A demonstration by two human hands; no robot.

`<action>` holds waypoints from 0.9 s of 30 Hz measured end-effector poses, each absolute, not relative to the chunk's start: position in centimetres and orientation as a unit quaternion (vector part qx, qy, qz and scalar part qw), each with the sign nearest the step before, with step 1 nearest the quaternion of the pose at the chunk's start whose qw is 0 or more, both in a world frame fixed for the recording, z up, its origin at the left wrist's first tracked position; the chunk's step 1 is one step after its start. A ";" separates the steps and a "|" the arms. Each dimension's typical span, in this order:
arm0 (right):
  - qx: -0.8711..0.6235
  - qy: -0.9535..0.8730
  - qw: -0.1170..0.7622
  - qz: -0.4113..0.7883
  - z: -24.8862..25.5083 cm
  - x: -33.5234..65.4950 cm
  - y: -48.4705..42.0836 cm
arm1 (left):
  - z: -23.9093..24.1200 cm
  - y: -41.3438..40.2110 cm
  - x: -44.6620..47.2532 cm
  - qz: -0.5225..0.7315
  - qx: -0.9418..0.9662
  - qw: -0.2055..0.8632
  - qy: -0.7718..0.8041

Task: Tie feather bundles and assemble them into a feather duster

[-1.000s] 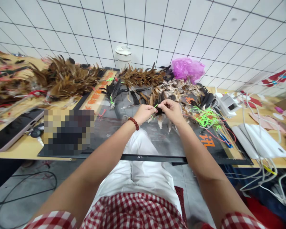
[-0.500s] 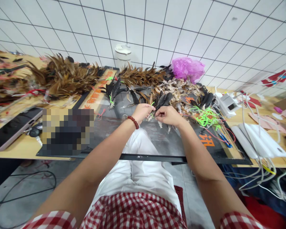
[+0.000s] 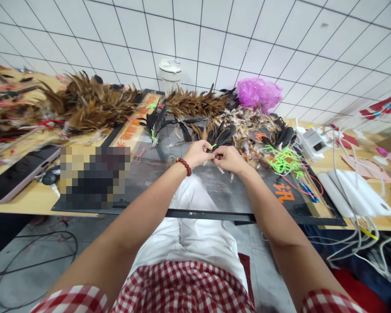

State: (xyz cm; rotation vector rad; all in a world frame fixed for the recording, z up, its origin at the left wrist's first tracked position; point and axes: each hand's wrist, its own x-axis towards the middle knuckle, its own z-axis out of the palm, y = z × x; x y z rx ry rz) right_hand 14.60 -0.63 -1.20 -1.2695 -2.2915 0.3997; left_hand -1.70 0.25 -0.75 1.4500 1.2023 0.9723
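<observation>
Above the dark glass panel (image 3: 202, 195), my left hand (image 3: 198, 153) pinches the base of a small bunch of black feathers (image 3: 222, 134). A bright green tie (image 3: 211, 146) shows at the bunch's base, beside my left fingertips. My right hand (image 3: 227, 158) is closed and meets the left one at the quill ends; its fingertips press together there, and whatever they grip is too small to make out. To the left lies another black feather bunch (image 3: 154, 124) bound with green. Loose green ties (image 3: 283, 158) are heaped to the right of my right hand.
Brown feather bundles (image 3: 192, 103) line the back, near a white lidded cup (image 3: 170, 71) and a pink plastic bag (image 3: 259, 93). Pale loose feathers (image 3: 244, 124) lie behind my hands. On the right are blue snips (image 3: 309, 191) and white power bricks with cables (image 3: 355, 193); a phone (image 3: 22, 171) lies left.
My hands have drawn together at the base of the feather bunch. The green tie now lies across it, and the black feathers are fanned wider. The view has shifted slightly.
</observation>
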 end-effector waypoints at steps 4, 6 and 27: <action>-0.468 -0.831 0.253 0.160 -1.4 14.7 -0.5 | -0.7 0.5 -2.2 0.370 0.620 0.463 0.515; -0.463 -0.832 0.260 0.159 -1.3 14.6 -0.6 | -0.6 0.5 -2.3 0.370 0.614 0.460 0.523; -0.487 -0.778 0.343 0.202 -1.9 12.1 -0.8 | 0.8 1.3 -3.5 0.431 0.363 0.703 0.434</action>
